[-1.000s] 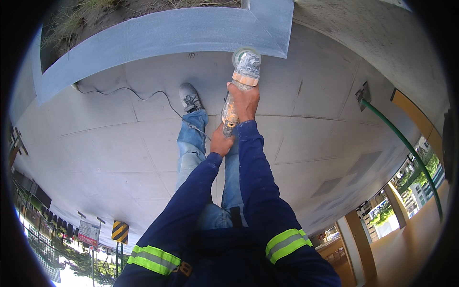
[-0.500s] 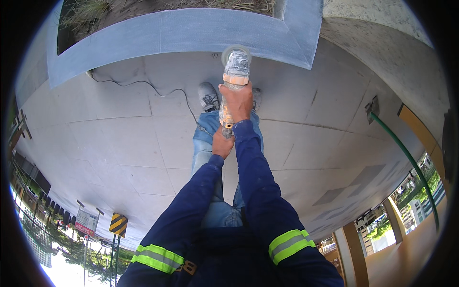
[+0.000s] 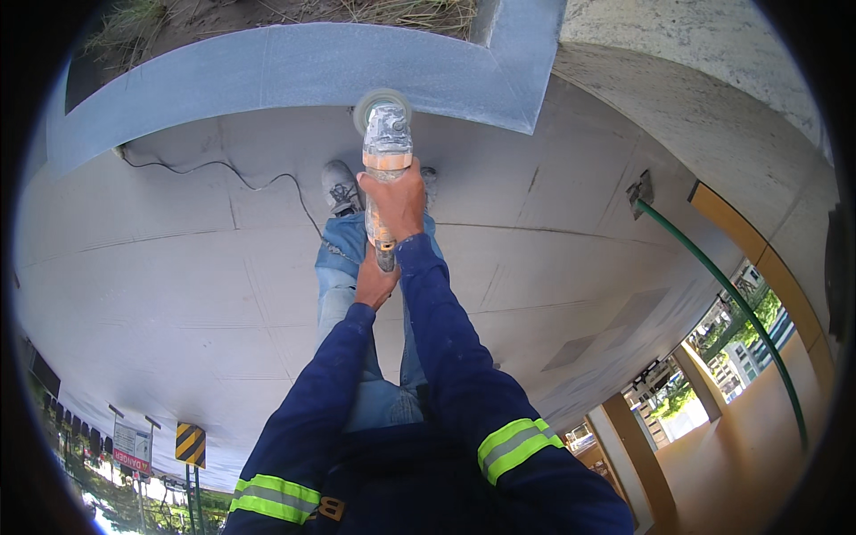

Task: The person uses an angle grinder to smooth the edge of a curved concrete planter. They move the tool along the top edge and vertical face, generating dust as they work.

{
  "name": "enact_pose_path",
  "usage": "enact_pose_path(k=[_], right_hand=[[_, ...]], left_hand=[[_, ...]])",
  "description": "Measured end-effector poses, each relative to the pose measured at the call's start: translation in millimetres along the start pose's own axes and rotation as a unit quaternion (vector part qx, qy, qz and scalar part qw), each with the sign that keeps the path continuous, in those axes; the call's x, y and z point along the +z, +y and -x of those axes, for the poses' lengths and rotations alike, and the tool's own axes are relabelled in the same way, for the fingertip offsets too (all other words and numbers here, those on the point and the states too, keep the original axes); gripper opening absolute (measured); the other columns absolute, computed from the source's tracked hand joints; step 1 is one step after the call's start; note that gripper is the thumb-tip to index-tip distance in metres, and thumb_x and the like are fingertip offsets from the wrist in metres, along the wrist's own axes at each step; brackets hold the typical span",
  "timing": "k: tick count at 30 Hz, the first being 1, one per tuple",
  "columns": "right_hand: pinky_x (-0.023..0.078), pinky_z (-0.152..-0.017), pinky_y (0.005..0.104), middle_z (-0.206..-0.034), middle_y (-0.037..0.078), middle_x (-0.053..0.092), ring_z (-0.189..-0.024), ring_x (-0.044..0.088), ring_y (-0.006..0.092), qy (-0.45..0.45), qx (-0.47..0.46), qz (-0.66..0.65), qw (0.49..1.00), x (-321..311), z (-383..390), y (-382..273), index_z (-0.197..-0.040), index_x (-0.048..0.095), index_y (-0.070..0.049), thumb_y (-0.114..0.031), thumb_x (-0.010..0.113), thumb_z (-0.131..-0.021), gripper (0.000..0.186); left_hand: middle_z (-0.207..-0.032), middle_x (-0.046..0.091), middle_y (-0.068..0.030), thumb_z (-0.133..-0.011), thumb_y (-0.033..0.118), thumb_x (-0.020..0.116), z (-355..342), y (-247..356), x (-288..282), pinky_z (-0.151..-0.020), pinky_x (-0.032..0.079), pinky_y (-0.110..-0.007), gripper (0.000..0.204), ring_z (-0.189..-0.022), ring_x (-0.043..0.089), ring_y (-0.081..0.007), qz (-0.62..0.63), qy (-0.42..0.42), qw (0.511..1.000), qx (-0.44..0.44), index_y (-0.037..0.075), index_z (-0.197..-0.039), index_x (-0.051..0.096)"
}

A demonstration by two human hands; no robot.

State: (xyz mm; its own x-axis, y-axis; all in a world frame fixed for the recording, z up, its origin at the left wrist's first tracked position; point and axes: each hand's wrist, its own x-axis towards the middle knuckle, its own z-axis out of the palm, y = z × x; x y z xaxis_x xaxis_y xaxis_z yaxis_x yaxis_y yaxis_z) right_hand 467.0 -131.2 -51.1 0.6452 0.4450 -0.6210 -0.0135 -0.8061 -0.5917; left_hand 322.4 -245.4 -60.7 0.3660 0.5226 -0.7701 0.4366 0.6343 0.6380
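Note:
A dusty angle grinder point(image 3: 389, 147) with an orange-and-grey body points away from me. Its round disc point(image 3: 382, 100), blurred as if spinning, overlaps the front edge of a blue-grey stone border point(image 3: 294, 67); whether it touches the stone I cannot tell. My right hand point(image 3: 399, 198) is closed round the grinder's body behind the head. Lower down, my left hand point(image 3: 374, 281) is closed round the tail end, its fingers partly hidden. A thin dark cord point(image 3: 227, 167) runs from beside my left leg across the paving to the border's left part.
Grey paving point(image 3: 169, 285) spreads around my shoes point(image 3: 339, 187). Soil with dry grass point(image 3: 223, 16) lies behind the border. A curved concrete wall point(image 3: 687, 80) stands at right, near a green pole point(image 3: 713, 276) with a flat foot. A striped board point(image 3: 190, 444) and a sign point(image 3: 132, 446) stand lower left.
The whole view has shifted, so everything appears farther left. Against the border's corner, the grinder's disc sits slightly farther left along the edge. Both hands keep their hold.

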Motion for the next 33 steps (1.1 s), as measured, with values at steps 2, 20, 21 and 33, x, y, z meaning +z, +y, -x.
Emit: enact_pose_path(k=[2,20,21,33], right_hand=[[0.059,-0.09,0.0476,-0.108,0.023,0.076,-0.1,0.077,0.0389,-0.004,-0.024,-0.033,0.999,-26.2,-6.0,17.3,-0.12,0.061,0.003,-0.031,0.092,-0.071,0.067],[0.056,-0.089,0.0386,-0.109,0.012,0.074,-0.095,0.072,0.0237,-0.119,-0.077,0.164,0.976,-261.4,-58.3,22.3,-0.122,0.062,0.001,-0.019,0.092,-0.073,0.06],[0.056,-0.089,0.0378,-0.109,0.011,0.074,-0.095,0.071,0.0221,-0.121,-0.065,0.156,0.978,-271.3,-54.2,23.3,-0.122,0.063,0.001,-0.018,0.092,-0.074,0.059],[0.051,-0.095,0.0365,-0.117,0.011,0.069,-0.101,0.065,0.0225,-0.15,-0.138,0.036,0.978,-299.9,-99.4,25.8,-0.128,0.063,0.004,-0.017,0.084,-0.084,0.054]], left_hand=[[-0.14,0.061,-0.0255,-0.079,0.038,0.088,9.8,2.5,-4.9,-0.108,0.048,-0.051,0.095,-0.129,0.059,-0.0437,-0.107,-0.086,0.99,0.021,0.004,-0.155,0.043],[-0.163,0.038,-0.0219,-0.071,0.02,0.095,-47.9,29.7,-22.0,-0.12,0.04,-0.056,0.117,-0.154,0.034,-0.0421,-0.472,0.048,0.878,0.066,0.016,-0.167,0.029],[-0.165,0.038,-0.0211,-0.07,0.02,0.094,-57.1,35.0,-15.0,-0.121,0.038,-0.057,0.117,-0.157,0.031,-0.0412,-0.506,0.042,0.858,0.083,0.016,-0.167,0.03],[-0.107,0.078,-0.0187,-0.092,0.087,0.048,-63.3,-51.4,-88.4,-0.118,0.038,-0.061,0.088,-0.112,0.072,-0.0399,-0.463,-0.139,0.873,-0.066,0.007,-0.107,0.081]])
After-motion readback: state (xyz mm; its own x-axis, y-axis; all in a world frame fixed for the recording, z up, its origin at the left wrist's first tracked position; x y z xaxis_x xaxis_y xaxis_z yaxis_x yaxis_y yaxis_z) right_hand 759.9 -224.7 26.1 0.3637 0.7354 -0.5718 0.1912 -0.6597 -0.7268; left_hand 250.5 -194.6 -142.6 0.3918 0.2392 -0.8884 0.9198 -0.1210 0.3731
